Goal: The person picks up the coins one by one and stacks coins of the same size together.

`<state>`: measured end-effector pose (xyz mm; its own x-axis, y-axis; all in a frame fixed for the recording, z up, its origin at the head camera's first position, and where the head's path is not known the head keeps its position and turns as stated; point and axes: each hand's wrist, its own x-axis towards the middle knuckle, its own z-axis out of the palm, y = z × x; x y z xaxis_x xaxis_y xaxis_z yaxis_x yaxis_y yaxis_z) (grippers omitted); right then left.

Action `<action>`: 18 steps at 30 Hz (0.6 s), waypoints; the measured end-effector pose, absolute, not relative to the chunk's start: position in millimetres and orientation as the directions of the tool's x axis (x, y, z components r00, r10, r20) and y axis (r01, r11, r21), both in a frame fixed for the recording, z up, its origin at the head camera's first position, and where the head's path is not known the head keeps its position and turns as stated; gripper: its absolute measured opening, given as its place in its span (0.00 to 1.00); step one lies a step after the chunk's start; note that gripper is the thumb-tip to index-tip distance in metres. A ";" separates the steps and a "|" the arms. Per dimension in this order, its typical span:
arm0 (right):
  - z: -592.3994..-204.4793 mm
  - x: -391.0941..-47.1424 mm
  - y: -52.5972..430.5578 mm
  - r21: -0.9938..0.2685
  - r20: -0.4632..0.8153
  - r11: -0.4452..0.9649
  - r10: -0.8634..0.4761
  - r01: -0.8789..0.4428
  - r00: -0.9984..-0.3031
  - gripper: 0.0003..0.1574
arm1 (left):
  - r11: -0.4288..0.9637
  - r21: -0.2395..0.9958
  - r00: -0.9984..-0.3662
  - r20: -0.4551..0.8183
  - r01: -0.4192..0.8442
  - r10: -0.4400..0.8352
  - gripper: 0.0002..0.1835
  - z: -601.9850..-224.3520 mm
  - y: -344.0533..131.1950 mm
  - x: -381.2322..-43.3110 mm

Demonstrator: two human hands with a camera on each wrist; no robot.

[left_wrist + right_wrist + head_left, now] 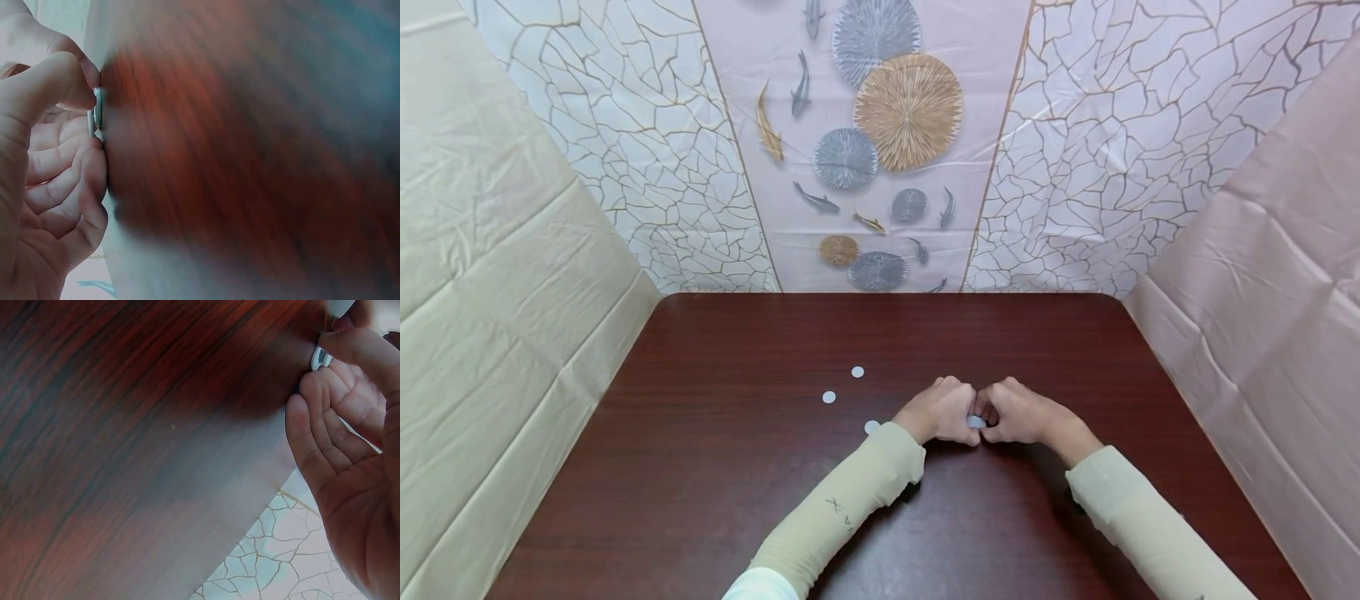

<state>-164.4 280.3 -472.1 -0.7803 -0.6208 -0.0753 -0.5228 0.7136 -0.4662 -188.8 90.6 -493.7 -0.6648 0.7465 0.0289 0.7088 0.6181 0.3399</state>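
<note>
Small white discs [976, 422] are held between the two hands, low at the tabletop on the right of the head view. My left hand [942, 410] pinches them from the left, thumb and curled fingers at their edges. From the other side my right hand [1018, 414] grips them too, its fingertips almost meeting the left ones. In the left wrist view, the thin discs [97, 109] appear edge-on and slightly offset, at least two together. The right wrist view shows the discs [319, 358] between thumb and forefinger. Fingers hide part of them, so their exact count is unclear.
Three loose white discs lie left of the hands: a far one [858, 372], a leftmost one [829, 397] and one beside the left sleeve [872, 427]. The dark reddish-brown table [700, 483] is bordered by hanging cloth [527, 208] on the sides and a patterned backdrop [880, 200].
</note>
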 end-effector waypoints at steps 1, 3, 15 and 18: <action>-472.3 -164.7 280.3 -0.468 -0.074 0.713 -0.621 -0.522 -0.781 0.09 | 0.619 0.341 -0.667 0.031 0.707 0.745 0.23 -493.9 91.0 -188.7; -472.2 -165.1 280.7 -0.469 -0.078 0.714 -0.620 -0.520 -0.781 0.09 | 0.624 0.346 -0.672 0.027 0.701 0.740 0.23 -494.3 92.2 -188.5; -470.4 -166.9 281.4 -0.472 -0.104 0.722 -0.615 -0.506 -0.781 0.10 | 0.626 0.377 -0.682 0.019 0.682 0.731 0.19 -492.0 90.3 -186.3; -470.5 -167.2 281.4 -0.478 -0.108 0.723 -0.612 -0.499 -0.784 0.10 | 0.620 0.404 -0.675 -0.007 0.673 0.738 0.14 -490.3 87.7 -186.7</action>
<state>-167.2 281.4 -470.5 -0.7835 -0.6119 -0.1080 -0.4988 0.7231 -0.4778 -186.7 87.7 -490.3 -0.6753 0.7375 -0.0074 0.6728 0.6201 0.4035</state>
